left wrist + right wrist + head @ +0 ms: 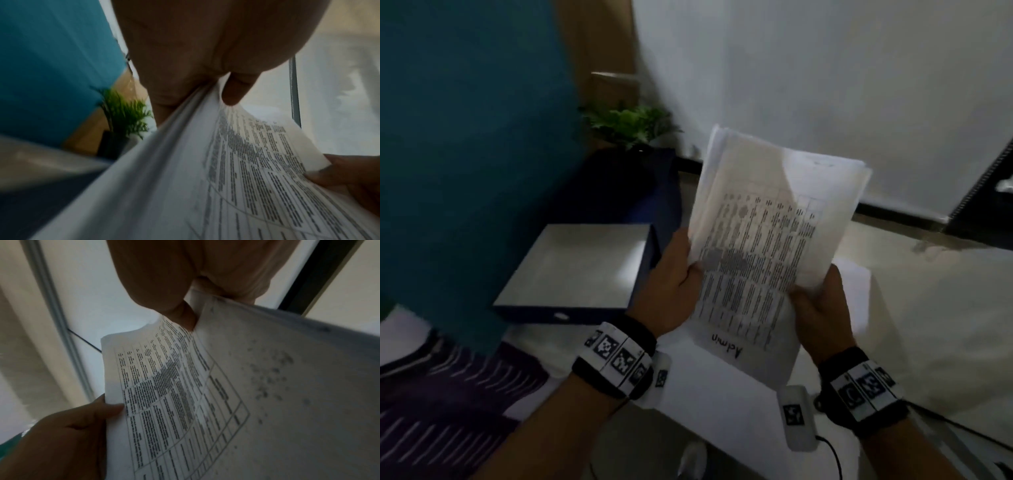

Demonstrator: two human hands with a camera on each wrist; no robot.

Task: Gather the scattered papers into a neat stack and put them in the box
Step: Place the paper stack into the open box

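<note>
A stack of white printed papers [767, 236] is held up in the air, its top sheet a table of text with "Admin" written at the near end. My left hand [674, 274] grips the stack's left edge, thumb on top. My right hand [818, 301] grips the right edge, thumb across the sheet. The left wrist view shows the stack's edge [164, 162] under my thumb [236, 91]. In the right wrist view the top sheet [174, 394] curls away from the others. An open dark blue box [582, 267] with a pale inside sits left of my hands.
More white sheets [722, 387] lie on the surface under my hands. A dark blue lid or box part [633, 192] stands behind the box, with a green plant [626, 123] beyond it. A teal panel [465, 137] fills the left. A cable [828, 452] runs from my right wrist.
</note>
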